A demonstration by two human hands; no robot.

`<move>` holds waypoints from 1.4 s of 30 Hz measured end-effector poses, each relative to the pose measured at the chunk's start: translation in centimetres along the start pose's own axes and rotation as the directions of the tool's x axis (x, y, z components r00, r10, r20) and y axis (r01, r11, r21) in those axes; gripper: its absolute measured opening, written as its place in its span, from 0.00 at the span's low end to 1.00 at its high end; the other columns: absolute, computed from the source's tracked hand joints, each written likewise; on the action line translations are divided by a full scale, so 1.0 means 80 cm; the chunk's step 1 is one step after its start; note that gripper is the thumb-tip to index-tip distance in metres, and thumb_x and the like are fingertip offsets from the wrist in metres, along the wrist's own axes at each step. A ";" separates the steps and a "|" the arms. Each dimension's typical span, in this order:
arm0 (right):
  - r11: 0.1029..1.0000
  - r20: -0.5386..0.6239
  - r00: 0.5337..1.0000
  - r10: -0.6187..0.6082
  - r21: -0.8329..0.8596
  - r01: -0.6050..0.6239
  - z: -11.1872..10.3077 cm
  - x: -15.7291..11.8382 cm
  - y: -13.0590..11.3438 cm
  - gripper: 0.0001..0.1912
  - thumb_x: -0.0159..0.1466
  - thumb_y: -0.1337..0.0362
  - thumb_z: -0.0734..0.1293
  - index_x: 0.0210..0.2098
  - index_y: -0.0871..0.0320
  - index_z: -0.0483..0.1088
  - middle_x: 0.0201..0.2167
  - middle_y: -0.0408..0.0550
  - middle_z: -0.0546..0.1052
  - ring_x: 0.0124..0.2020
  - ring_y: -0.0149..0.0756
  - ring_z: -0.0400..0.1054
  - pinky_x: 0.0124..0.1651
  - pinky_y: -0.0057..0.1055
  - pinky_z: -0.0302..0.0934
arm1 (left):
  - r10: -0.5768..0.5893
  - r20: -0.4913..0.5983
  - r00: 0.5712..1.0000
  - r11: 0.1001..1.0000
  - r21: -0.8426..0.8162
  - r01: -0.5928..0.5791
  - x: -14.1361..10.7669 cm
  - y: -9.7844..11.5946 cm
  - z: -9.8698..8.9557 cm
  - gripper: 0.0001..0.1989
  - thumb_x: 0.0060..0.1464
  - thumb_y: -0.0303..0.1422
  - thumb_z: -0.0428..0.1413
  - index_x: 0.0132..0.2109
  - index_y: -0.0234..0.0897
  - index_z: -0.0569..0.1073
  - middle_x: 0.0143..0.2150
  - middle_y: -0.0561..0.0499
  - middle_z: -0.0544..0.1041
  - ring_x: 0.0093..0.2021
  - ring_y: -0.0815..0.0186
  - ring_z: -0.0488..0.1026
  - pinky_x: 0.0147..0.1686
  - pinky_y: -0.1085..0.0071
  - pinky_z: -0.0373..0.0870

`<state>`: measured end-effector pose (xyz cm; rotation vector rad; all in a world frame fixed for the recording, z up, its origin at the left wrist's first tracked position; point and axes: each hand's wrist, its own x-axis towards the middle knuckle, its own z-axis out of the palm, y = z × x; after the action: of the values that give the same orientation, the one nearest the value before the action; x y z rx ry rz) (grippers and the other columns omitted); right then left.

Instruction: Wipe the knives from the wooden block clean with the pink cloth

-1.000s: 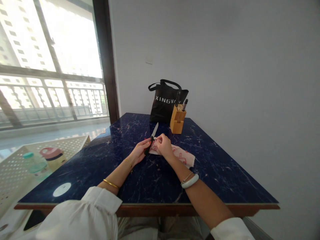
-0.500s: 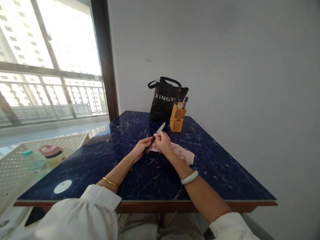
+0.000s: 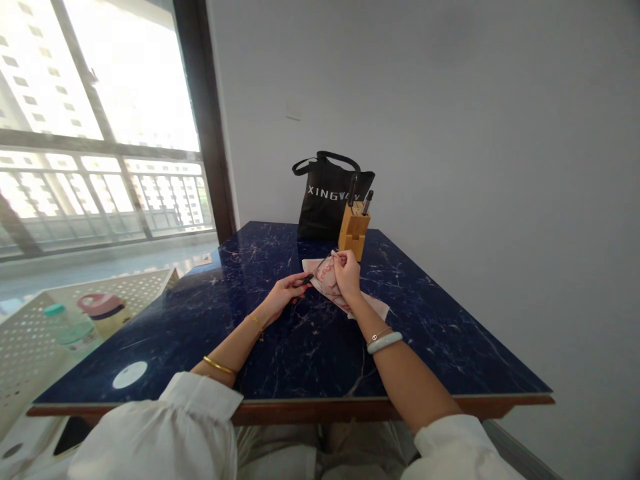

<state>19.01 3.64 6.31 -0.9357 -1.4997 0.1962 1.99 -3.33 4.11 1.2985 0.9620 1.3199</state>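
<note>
My left hand (image 3: 283, 293) grips the black handle of a knife (image 3: 307, 279), whose blade points away and to the right. A white cloth with red print (image 3: 327, 283) is pinched in my right hand (image 3: 347, 272) near the blade's tip. Part of the cloth hangs beside the blade, and another part spreads on the table under my right wrist. The cloth and my fingers partly hide the blade tip. Just beyond my right hand stands a wooden knife block (image 3: 353, 235) with dark-handled tools upright in it.
A black tote bag (image 3: 320, 217) stands behind the block at the far end of the dark blue marbled table (image 3: 240, 267). A white round disc (image 3: 130, 375) lies near the left front edge. Bottles (image 3: 103, 313) sit in a perforated cream basket (image 3: 30, 333) at left.
My right hand has slid with the cloth along the blade toward its tip, away and to the right. The blade has turned from broad side to edge-on.
</note>
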 end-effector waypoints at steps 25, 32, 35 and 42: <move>0.954 0.399 0.892 -0.212 -0.113 0.277 0.031 -0.035 -0.032 0.06 0.53 0.73 0.58 0.28 0.58 0.63 0.28 0.46 0.68 0.34 0.35 0.60 0.38 0.30 0.56 | 0.083 0.017 0.996 0.991 0.106 -0.084 0.003 -0.011 0.002 0.25 0.41 0.31 0.58 0.49 0.31 0.68 0.26 0.54 0.70 0.20 0.76 0.57 0.18 0.79 0.50; 0.996 0.170 0.983 -0.063 -0.048 0.072 0.016 -0.010 -0.008 0.06 0.56 0.69 0.57 0.29 0.58 0.65 0.29 0.46 0.71 0.34 0.34 0.63 0.39 0.30 0.57 | 0.117 0.101 0.988 0.946 0.293 -0.142 0.000 -0.008 0.000 0.21 0.41 0.31 0.57 0.47 0.34 0.71 0.26 0.55 0.70 0.21 0.75 0.58 0.19 0.78 0.51; 0.999 0.075 0.997 -0.026 -0.017 0.027 0.005 0.000 0.001 0.07 0.58 0.66 0.56 0.31 0.58 0.65 0.30 0.47 0.71 0.35 0.35 0.64 0.40 0.31 0.57 | 0.107 0.122 0.987 0.939 0.314 -0.141 0.000 -0.007 0.002 0.20 0.41 0.31 0.57 0.45 0.34 0.72 0.25 0.55 0.70 0.22 0.73 0.60 0.20 0.78 0.53; 0.982 0.372 0.916 -0.153 -0.046 0.183 0.023 -0.021 -0.018 0.06 0.56 0.71 0.58 0.30 0.58 0.65 0.29 0.46 0.71 0.34 0.34 0.63 0.39 0.30 0.56 | 0.101 0.054 0.993 0.975 0.192 -0.109 0.001 -0.008 0.001 0.27 0.40 0.32 0.58 0.51 0.33 0.68 0.27 0.53 0.71 0.21 0.74 0.60 0.19 0.78 0.54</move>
<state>16.53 2.38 5.62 -0.8577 -1.9388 0.1942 2.13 -3.15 3.51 1.5399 1.0237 1.2966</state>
